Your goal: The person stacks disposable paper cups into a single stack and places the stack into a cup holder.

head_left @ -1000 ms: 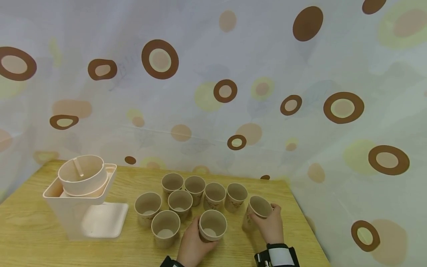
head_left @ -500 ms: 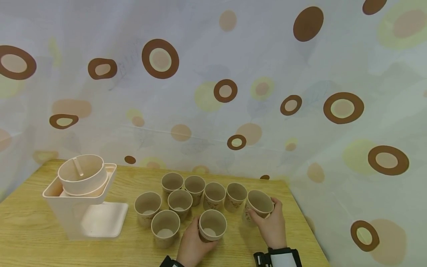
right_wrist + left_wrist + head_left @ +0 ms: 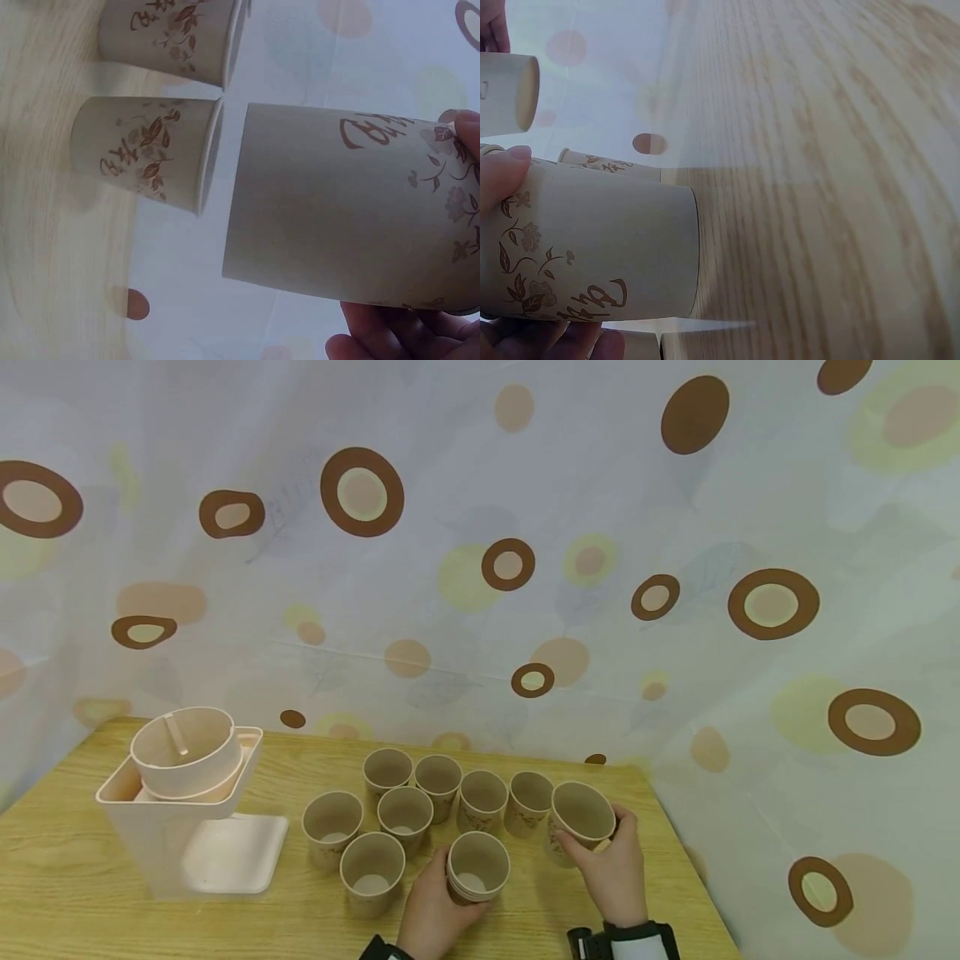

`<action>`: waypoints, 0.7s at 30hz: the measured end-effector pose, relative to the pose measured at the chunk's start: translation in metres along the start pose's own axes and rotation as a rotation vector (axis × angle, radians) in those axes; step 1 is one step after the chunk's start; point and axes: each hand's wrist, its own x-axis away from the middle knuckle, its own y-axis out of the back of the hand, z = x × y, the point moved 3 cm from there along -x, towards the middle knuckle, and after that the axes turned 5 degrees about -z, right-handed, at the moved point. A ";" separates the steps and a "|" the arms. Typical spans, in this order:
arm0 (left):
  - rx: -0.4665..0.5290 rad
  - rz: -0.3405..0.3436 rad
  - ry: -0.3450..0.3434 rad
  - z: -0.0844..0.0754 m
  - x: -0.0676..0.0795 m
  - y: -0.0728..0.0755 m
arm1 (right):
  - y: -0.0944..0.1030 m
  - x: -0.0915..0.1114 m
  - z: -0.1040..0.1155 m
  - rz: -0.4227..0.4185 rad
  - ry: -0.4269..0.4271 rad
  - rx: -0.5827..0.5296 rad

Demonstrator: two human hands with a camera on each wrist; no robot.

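Observation:
My left hand [image 3: 438, 906] grips a small stack of nested paper cups [image 3: 478, 867] near the front of the table; several rims show one inside another. In the left wrist view the stack's outer cup [image 3: 600, 247], printed with brown flowers, stands with its base at the wood. My right hand [image 3: 611, 868] holds a single paper cup [image 3: 581, 818] between thumb and fingers at the right. The right wrist view shows this held cup [image 3: 337, 210] raised, its base about level with the rims of the standing cups [image 3: 150, 150]. Both held mouths face up.
Several more paper cups [image 3: 405, 818] stand mouth up in a loose group left of and behind my hands. At the far left a white plastic container [image 3: 150, 835] bears a round tub [image 3: 183, 756]. A patterned sheet [image 3: 450, 635] hangs behind the wooden table [image 3: 315, 927].
My right hand has lifted its cup off the table, slightly up and back, and the cup looks larger. My left hand and its stack have stayed in place.

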 end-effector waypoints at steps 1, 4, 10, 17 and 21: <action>-0.003 -0.002 -0.003 0.000 0.000 0.000 | 0.000 0.001 0.001 0.002 0.004 -0.004; -0.007 -0.002 -0.006 -0.002 0.002 0.000 | 0.000 0.003 0.005 0.008 0.011 -0.015; -0.006 -0.002 0.003 0.000 0.001 -0.001 | 0.000 0.009 0.015 -0.001 0.043 -0.009; -0.006 0.006 0.019 0.002 0.000 -0.002 | -0.001 0.012 0.025 -0.029 0.089 0.004; -0.012 0.006 0.020 0.003 0.000 -0.002 | -0.003 0.015 0.029 -0.024 0.100 -0.002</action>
